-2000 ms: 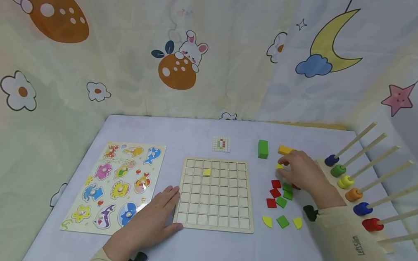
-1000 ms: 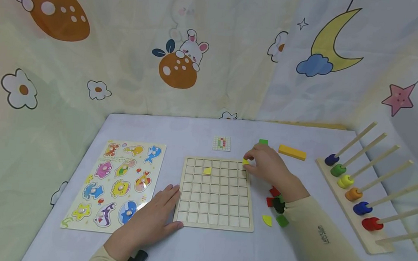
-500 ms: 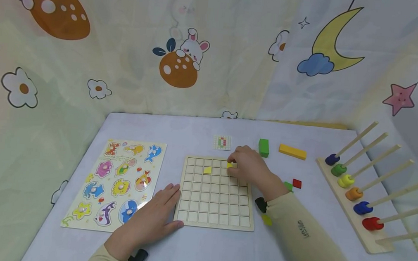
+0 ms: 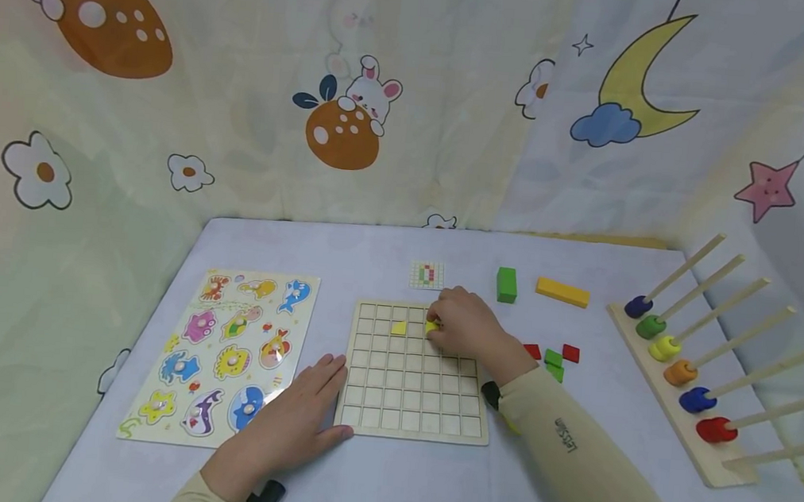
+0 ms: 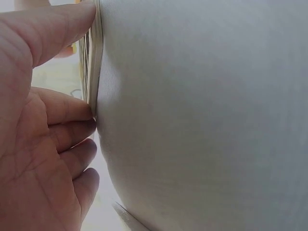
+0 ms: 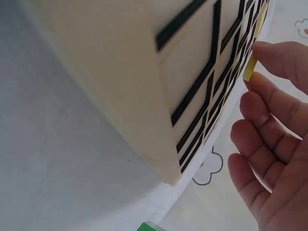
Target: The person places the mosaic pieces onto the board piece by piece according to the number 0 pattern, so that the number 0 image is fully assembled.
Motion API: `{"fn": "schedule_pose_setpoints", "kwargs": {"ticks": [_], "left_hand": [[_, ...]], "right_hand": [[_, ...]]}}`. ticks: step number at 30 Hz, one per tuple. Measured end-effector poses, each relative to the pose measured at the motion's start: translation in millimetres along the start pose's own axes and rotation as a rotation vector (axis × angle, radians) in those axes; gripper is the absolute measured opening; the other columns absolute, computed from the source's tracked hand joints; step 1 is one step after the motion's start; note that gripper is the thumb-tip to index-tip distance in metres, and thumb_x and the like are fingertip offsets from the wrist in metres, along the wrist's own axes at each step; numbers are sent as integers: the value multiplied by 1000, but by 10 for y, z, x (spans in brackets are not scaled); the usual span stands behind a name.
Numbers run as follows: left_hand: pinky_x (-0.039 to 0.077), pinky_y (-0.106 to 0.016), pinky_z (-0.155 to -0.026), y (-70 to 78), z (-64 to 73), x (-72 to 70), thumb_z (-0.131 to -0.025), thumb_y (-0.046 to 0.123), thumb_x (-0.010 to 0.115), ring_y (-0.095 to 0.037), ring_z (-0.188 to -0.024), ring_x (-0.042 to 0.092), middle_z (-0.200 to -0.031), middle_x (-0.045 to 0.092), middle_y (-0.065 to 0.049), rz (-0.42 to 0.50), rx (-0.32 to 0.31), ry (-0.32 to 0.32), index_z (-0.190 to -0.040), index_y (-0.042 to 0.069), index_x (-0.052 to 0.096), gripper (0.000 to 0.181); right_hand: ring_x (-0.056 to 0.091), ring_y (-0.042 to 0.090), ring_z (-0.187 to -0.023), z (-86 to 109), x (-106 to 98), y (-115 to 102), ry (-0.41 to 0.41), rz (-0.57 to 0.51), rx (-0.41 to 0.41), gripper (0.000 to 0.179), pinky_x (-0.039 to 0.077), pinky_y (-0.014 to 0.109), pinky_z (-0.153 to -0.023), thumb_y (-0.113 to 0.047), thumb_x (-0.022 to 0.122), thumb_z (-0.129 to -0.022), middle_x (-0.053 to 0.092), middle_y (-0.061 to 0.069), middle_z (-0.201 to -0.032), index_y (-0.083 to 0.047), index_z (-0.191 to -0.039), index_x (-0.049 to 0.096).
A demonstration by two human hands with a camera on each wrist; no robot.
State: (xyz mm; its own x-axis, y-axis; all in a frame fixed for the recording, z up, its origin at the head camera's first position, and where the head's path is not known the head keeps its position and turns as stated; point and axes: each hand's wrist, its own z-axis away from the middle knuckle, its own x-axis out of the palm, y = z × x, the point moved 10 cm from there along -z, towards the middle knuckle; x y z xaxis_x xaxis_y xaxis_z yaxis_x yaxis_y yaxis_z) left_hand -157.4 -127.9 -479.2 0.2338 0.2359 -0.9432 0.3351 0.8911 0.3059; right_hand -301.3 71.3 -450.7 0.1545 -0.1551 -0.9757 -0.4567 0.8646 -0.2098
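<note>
My right hand (image 4: 467, 324) is over the upper part of a wooden grid board (image 4: 410, 435) and pinches a yellow tile (image 6: 250, 67) between thumb and forefinger. In the right wrist view its other fingers are bent and apart from the tile. Another yellow tile (image 4: 398, 328) lies in a cell near the board's top, left of this hand. My left hand (image 4: 295, 405) lies along the board's left side, fingers extended, thumb by the lower left corner. The left wrist view shows the thumb and a finger of that hand touching the board's edge.
A small pattern card (image 4: 427, 275) lies behind the board. Beyond my right hand are a green block (image 4: 507, 285) and a yellow block (image 4: 563, 292). Red tiles (image 4: 571, 353) and green tiles (image 4: 554, 357) lie rightward, near a pegged bead stand (image 4: 688, 429). An animal puzzle (image 4: 297, 337) is left.
My right hand has carried the yellow tile leftward from the loose pieces to the board's upper rows, lowering slightly over the last half second. The left hand stays in place.
</note>
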Motion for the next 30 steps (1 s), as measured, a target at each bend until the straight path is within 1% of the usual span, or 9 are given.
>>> {"fn": "schedule_pose_setpoints", "kwargs": {"ticks": [5,11,19,26,30], "left_hand": [[30,-50,-130,-6,0,20,-94,53,74,-28,-163,24,-174,29,-7,-15,8,0,-164,9,34,92],[30,-50,-131,-18,-8,31,-93,54,74,-27,-163,23,-174,29,-6,-16,-1,-5,-164,9,33,93],[30,-49,-130,-24,-9,34,-93,55,74,-26,-163,23,-174,29,-5,-25,-8,-5,-165,10,33,94],[31,-50,-130,-28,-12,35,-92,55,74,-27,-163,22,-174,28,-5,-22,-15,-6,-165,11,32,95],[31,-51,-130,-23,-11,33,-93,55,74,-27,-163,22,-174,28,-5,-16,-15,-7,-165,11,33,94]], "right_hand": [[53,18,-90,5,3,-17,10,-5,-8,10,49,35,-83,-24,79,-89,64,-4,-92,-16,-95,80],[52,18,-88,-12,18,-19,-2,1,-8,7,48,35,-81,-23,79,-89,62,-4,-89,-18,-94,80],[52,18,-88,-24,42,-21,-8,16,-1,11,49,34,-80,-25,81,-89,62,-5,-90,-18,-97,81],[51,17,-86,-20,40,-23,7,19,-8,9,48,34,-79,-25,81,-88,61,-5,-88,-19,-94,81],[52,17,-87,-11,34,-23,5,20,1,12,48,34,-79,-27,82,-88,63,-5,-90,-18,-97,82]]}}
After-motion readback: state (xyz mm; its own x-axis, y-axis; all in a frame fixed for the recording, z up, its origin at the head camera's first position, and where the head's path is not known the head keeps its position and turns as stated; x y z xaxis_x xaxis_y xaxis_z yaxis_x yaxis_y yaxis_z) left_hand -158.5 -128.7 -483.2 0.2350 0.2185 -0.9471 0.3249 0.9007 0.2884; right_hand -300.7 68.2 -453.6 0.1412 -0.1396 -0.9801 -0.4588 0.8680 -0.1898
